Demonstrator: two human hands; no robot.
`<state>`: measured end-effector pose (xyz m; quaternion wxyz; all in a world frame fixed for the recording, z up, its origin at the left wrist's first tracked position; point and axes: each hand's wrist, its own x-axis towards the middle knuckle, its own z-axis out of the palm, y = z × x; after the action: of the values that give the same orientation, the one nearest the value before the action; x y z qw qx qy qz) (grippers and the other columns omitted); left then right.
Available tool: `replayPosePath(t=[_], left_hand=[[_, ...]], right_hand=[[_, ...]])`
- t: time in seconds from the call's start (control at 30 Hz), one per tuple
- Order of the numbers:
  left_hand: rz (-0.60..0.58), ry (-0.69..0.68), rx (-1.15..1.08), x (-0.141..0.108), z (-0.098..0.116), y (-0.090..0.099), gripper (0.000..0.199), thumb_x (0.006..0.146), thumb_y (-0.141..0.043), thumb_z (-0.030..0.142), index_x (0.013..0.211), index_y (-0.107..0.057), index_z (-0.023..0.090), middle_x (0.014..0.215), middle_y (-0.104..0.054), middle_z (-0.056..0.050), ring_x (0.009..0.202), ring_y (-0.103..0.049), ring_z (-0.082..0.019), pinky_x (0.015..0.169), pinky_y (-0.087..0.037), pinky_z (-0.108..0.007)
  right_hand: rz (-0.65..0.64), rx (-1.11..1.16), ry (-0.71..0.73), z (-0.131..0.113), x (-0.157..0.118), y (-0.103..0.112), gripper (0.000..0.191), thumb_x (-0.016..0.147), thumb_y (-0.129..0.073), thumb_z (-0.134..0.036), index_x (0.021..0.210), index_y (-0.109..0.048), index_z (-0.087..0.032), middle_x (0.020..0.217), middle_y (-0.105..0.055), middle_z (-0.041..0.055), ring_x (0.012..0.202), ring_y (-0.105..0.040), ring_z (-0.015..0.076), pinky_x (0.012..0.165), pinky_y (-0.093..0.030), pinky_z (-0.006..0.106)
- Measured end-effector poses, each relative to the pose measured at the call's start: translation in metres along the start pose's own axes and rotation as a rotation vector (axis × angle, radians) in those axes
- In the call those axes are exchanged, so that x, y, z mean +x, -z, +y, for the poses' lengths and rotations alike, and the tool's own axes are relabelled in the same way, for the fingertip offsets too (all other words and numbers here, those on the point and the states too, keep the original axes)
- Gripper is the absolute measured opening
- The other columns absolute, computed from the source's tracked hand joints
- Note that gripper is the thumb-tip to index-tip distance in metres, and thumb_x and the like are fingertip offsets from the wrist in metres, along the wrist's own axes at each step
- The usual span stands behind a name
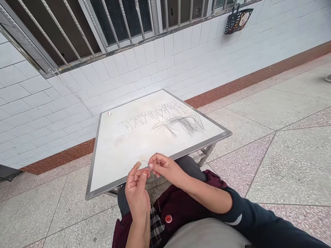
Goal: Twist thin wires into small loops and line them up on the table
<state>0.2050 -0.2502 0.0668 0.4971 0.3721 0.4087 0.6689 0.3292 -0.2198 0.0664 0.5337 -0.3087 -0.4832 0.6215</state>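
Over the near edge of the white table (113,162), my two hands work close together on one thin wire (155,193). My left hand (138,193) is palm up, thumb and fingers pinched on the wire; tan tape wraps one of its fingertips. From the right, my right hand (167,168) pinches the same wire, which arcs between the fingers and trails down toward my lap. Farther back lies a row of thin wires bent into loops (152,113). A loose bundle of dark, unlooped wires (190,124) is spread to the right of the row's near side.
A small white and red object (109,113) sits at the table's far left corner. Behind stands a white tiled wall (144,72) with barred windows (124,20). A dark patterned basket (238,21) hangs from the bars. Speckled floor tiles (297,165) surround the table.
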Motion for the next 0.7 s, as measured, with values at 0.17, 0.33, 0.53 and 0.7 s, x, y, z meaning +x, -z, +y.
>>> replayPosePath(t=[0.17, 0.33, 0.53, 0.7], left_hand=[[0.023, -0.007, 0.031, -0.0006, -0.0007, 0.0001, 0.036, 0.075, -0.072, 0.030, 0.109, -0.065, 0.020, 0.084, -0.069, -0.003, 0.083, -0.063, -0.014, 0.079, -0.048, -0.026], [0.030, -0.054, 0.032, -0.0023, 0.0004, -0.0016, 0.037, 0.077, -0.070, 0.030, 0.113, -0.064, 0.022, 0.086, -0.071, -0.003, 0.083, -0.062, -0.013, 0.078, -0.047, -0.025], [0.013, -0.042, 0.017, -0.0037, 0.0025, -0.0035, 0.039, 0.079, -0.068, 0.030, 0.116, -0.062, 0.022, 0.084, -0.070, -0.003, 0.079, -0.060, -0.012, 0.069, -0.046, -0.022], [-0.003, -0.013, 0.004, -0.0039, 0.0018, -0.0030, 0.041, 0.078, -0.069, 0.032, 0.117, -0.062, 0.023, 0.086, -0.070, -0.003, 0.080, -0.060, -0.012, 0.074, -0.047, -0.022]], right_hand=[[0.015, 0.000, -0.010, -0.0029, -0.0003, -0.0008, 0.028, 0.077, -0.067, -0.043, 0.084, -0.056, -0.018, 0.067, -0.053, -0.0043, 0.055, -0.047, 0.0069, 0.049, -0.040, 0.019], [0.016, -0.015, -0.006, -0.0036, -0.0009, -0.0005, 0.027, 0.077, -0.067, -0.043, 0.084, -0.056, -0.018, 0.064, -0.051, -0.0056, 0.052, -0.046, 0.0064, 0.048, -0.039, 0.019], [0.031, -0.040, 0.005, -0.0043, -0.0020, -0.0006, 0.027, 0.079, -0.065, -0.043, 0.082, -0.055, -0.019, 0.064, -0.051, -0.0054, 0.052, -0.044, 0.0063, 0.048, -0.038, 0.020], [0.023, -0.048, 0.005, -0.0023, -0.0022, 0.0001, 0.027, 0.079, -0.064, -0.044, 0.084, -0.055, -0.019, 0.065, -0.051, -0.0051, 0.053, -0.045, 0.0072, 0.048, -0.038, 0.019]])
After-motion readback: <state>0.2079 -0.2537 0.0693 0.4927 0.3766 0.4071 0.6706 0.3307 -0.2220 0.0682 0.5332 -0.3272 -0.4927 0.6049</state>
